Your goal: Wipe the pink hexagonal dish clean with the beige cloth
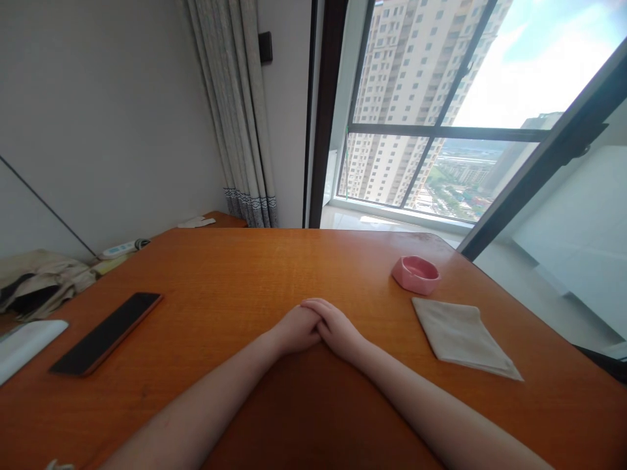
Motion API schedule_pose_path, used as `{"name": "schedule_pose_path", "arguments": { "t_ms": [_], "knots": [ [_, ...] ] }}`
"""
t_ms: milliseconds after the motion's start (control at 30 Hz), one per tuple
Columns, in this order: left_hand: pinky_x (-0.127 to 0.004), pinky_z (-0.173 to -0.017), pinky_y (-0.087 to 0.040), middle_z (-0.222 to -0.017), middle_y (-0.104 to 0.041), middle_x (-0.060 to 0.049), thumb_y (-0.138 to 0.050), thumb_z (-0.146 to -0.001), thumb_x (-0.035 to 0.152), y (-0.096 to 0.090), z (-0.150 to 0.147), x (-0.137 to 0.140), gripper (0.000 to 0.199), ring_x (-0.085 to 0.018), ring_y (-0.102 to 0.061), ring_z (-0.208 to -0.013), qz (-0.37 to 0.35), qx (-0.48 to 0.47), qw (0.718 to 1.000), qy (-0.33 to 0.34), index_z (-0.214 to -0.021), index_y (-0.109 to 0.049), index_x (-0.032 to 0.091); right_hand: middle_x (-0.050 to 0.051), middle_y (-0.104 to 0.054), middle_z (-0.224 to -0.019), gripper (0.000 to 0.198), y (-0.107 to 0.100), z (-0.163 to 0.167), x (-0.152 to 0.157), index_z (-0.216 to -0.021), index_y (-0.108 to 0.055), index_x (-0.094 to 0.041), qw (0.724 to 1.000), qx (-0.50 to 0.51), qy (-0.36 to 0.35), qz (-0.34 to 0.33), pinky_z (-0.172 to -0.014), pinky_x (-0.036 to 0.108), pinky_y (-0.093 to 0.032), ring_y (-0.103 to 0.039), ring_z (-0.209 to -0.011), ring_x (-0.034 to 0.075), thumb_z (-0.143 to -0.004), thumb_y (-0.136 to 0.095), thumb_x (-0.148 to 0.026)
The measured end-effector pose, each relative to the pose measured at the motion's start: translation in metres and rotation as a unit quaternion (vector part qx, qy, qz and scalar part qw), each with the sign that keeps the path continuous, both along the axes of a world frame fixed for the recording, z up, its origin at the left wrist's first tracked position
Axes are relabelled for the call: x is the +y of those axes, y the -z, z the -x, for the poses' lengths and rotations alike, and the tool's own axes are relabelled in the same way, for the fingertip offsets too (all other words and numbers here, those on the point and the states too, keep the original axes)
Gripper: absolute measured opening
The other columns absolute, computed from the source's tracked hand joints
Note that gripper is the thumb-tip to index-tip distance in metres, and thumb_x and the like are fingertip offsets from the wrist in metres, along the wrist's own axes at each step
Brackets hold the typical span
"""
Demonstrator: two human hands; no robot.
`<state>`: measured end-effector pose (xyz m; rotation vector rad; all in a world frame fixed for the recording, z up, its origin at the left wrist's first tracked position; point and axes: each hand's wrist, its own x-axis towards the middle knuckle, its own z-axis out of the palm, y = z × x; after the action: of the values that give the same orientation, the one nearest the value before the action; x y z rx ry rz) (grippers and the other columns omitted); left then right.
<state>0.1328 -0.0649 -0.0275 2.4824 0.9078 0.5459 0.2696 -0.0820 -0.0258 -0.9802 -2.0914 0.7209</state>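
My left hand and my right hand are clasped together on the brown wooden table, near the middle of the view. The right hand's fingers lie across the left hand and wrap over it. Closed beneath them, the left hand has its fingers partly hidden, and no object shows in it. Nearest to the right hand is a folded beige cloth, lying flat to its right. Just behind the cloth stands a pink angular bowl.
A long dark flat object with an orange edge lies at the left, beside a white object cut by the frame. Crumpled fabric and a white power strip are along the left wall. A curtain and large window are beyond the table.
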Motion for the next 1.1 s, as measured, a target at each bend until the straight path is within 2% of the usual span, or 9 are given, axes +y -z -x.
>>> {"name": "schedule_pose_path", "arguments": {
  "t_ms": [367, 533, 600, 667, 733, 800, 867, 933, 1100],
  "knots": [
    [-0.033, -0.084, -0.047, -0.102, -0.065, -0.009, -0.050, -0.071, 0.014, -0.004, -0.001, -0.003, 0.023, -0.022, -0.059, -0.096, 0.024, -0.011, 1.000, 0.004, -0.091, -0.062, 0.015, 0.009, -0.063, -0.115, 0.048, 0.004, -0.004, 0.002, -0.110, -0.062, -0.017, 1.000, 0.019, -0.009, 0.004, -0.103, 0.038, -0.040, -0.056, -0.110, 0.019, -0.070, -0.037, -0.004],
    [-0.029, -0.077, -0.045, -0.094, -0.064, -0.006, -0.050, -0.073, 0.015, -0.004, 0.001, -0.001, 0.022, -0.019, -0.058, -0.085, 0.016, -0.019, 1.000, 0.008, -0.092, -0.060, 0.016, 0.007, -0.054, -0.129, 0.049, -0.012, -0.026, 0.009, -0.128, -0.050, -0.022, 0.991, -0.118, -0.024, -0.066, -0.108, 0.043, -0.032, -0.046, -0.123, 0.021, -0.079, -0.044, -0.014],
    [-0.027, -0.070, -0.043, -0.082, -0.062, -0.003, -0.049, -0.077, 0.020, -0.005, 0.004, 0.000, 0.021, -0.016, -0.055, -0.074, 0.020, -0.014, 1.000, -0.008, -0.095, -0.060, 0.017, 0.009, -0.044, -0.139, 0.058, -0.022, -0.054, 0.019, -0.137, -0.039, -0.023, 0.969, -0.202, 0.054, -0.128, -0.111, 0.053, -0.019, -0.032, -0.133, 0.027, -0.081, -0.052, -0.030],
    [-0.025, -0.065, -0.040, -0.073, -0.058, 0.000, -0.049, -0.079, 0.023, -0.006, 0.007, 0.001, 0.021, -0.013, -0.051, -0.066, 0.031, -0.010, 0.999, -0.021, -0.096, -0.060, 0.018, 0.012, -0.038, -0.143, 0.059, -0.031, -0.090, 0.031, -0.140, -0.032, -0.020, 0.929, -0.249, 0.225, -0.159, -0.110, 0.058, -0.013, -0.024, -0.136, 0.031, -0.085, -0.048, -0.035],
    [-0.024, -0.065, -0.039, -0.072, -0.057, 0.000, -0.049, -0.080, 0.023, -0.007, 0.008, 0.002, 0.019, -0.012, -0.050, -0.066, 0.037, -0.011, 0.999, -0.022, -0.095, -0.060, 0.018, 0.018, -0.030, -0.145, 0.056, -0.034, -0.127, 0.040, -0.137, -0.035, -0.016, 0.850, -0.292, 0.419, -0.127, -0.104, 0.064, -0.015, -0.016, -0.137, 0.038, -0.085, -0.047, -0.034],
    [-0.024, -0.066, -0.038, -0.073, -0.057, 0.000, -0.049, -0.080, 0.023, -0.007, 0.008, 0.002, 0.017, -0.012, -0.049, -0.067, 0.037, -0.012, 0.999, -0.021, -0.092, -0.061, 0.018, 0.022, -0.031, -0.142, 0.056, -0.031, -0.156, 0.046, -0.132, -0.041, -0.013, 0.790, -0.329, 0.517, -0.035, -0.098, 0.065, -0.023, -0.019, -0.133, 0.043, -0.083, -0.049, -0.038],
    [-0.024, -0.066, -0.037, -0.073, -0.057, 0.000, -0.049, -0.080, 0.023, -0.007, 0.008, 0.002, 0.017, -0.012, -0.049, -0.068, 0.034, -0.012, 0.999, -0.021, -0.092, -0.061, 0.019, 0.022, -0.040, -0.134, 0.053, -0.026, -0.174, 0.048, -0.125, -0.047, -0.013, 0.778, -0.354, 0.518, 0.037, -0.094, 0.062, -0.031, -0.026, -0.130, 0.043, -0.081, -0.051, -0.041],
    [-0.024, -0.066, -0.037, -0.073, -0.057, 0.000, -0.050, -0.080, 0.023, -0.006, 0.007, 0.002, 0.017, -0.012, -0.049, -0.068, 0.031, -0.013, 0.999, -0.021, -0.092, -0.061, 0.019, 0.020, -0.048, -0.125, 0.047, -0.019, -0.184, 0.050, -0.118, -0.051, -0.014, 0.784, -0.366, 0.498, 0.058, -0.091, 0.057, -0.037, -0.030, -0.127, 0.041, -0.080, -0.052, -0.040],
    [-0.024, -0.066, -0.039, -0.074, -0.058, 0.000, -0.049, -0.081, 0.023, -0.006, 0.007, 0.002, 0.017, -0.012, -0.050, -0.068, 0.027, -0.010, 0.999, -0.016, -0.092, -0.061, 0.019, 0.017, -0.056, -0.105, 0.028, -0.004, -0.198, 0.061, -0.100, -0.058, -0.013, 0.811, -0.348, 0.468, -0.039, -0.099, 0.049, -0.034, -0.043, -0.116, 0.033, -0.077, -0.053, -0.029]
  ]
}}
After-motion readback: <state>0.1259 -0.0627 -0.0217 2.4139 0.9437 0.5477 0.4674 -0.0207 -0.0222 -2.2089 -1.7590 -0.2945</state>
